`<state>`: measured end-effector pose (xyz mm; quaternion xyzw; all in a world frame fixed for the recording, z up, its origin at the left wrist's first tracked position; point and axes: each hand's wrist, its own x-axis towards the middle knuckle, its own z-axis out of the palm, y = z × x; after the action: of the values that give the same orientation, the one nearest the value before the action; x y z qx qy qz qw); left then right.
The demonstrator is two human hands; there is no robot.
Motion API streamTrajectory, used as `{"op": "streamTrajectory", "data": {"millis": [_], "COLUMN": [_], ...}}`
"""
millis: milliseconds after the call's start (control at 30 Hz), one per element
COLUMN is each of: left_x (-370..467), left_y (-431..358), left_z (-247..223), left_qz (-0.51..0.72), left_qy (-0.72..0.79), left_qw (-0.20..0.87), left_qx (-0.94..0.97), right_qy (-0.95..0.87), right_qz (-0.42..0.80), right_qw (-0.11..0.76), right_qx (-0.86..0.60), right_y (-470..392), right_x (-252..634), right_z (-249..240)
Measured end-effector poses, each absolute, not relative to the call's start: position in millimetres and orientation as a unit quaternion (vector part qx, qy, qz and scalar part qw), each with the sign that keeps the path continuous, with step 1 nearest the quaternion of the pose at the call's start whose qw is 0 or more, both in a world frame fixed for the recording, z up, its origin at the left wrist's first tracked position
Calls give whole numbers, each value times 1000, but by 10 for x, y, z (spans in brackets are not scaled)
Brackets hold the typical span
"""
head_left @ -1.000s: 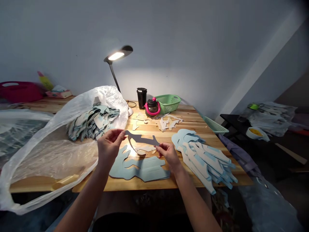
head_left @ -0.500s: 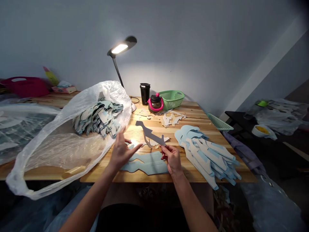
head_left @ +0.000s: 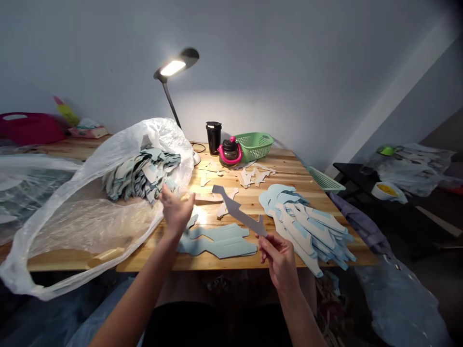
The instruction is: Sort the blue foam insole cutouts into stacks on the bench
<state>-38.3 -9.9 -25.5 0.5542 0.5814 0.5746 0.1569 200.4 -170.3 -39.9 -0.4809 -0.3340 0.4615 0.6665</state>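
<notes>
My right hand pinches one end of a thin, pale grey cut-out piece with notched edges and holds it tilted above the table. My left hand, slightly blurred, hovers at the mouth of the plastic bag, thumb apart from the fingers, with nothing visible in it. Beneath and between the hands lie light blue cut-out pieces, partly overlapping. Irregular scraps lie just beyond, one of them near my left thumb. The bag holds a heap of blue-grey cut-outs.
To the right, a fanned pile of blue and white cut-outs reaches the table's front edge. Farther back are more scraps, a green basket, a black tumbler, a dark jug with a pink handle and a lit lamp.
My right hand has moved right and closer to me with the cut-out piece, which now shows paler. My left hand has shifted slightly left and up. Scraps beyond the hands lie differently.
</notes>
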Motion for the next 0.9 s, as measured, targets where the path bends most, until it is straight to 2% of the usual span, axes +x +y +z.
{"op": "streamTrajectory", "data": {"millis": [67, 100, 200, 267, 433, 567, 733, 900], "left_x": [-372, -342, -224, -181, -256, -323, -335, -270], "left_y": [-513, -741, -1303, -1481, -1515, -1571, -1689, -1843], "left_z": [-290, -296, -276, -276, -445, -584, -686, -732], "left_qz": [605, 592, 414, 328, 373, 387, 397, 452], "left_qy": [525, 457, 199, 127, 123, 129, 145, 198], "left_qw": [-1, -34, -33, -4, 73, 51, 43, 132], "left_qx": [598, 663, 888, 936, 917, 912, 905, 860], "right_qy": [-350, -362, -399, -409, -398, -336, -332, -331], "right_qz": [465, 471, 518, 560, 632, 638, 647, 646], "right_qw": [641, 625, 573, 546, 499, 525, 515, 528], "right_qx": [-500, -506, -495, -469, -439, -452, -454, -440], "right_y": [-1791, -1836, -1979, -2066, -2181, -2176, -2177, -2208], "right_x": [1982, 1957, 1864, 1815, 1789, 1792, 1745, 1684], "right_z": [-527, -582, -668, -671, -672, -731, -743, -706]}}
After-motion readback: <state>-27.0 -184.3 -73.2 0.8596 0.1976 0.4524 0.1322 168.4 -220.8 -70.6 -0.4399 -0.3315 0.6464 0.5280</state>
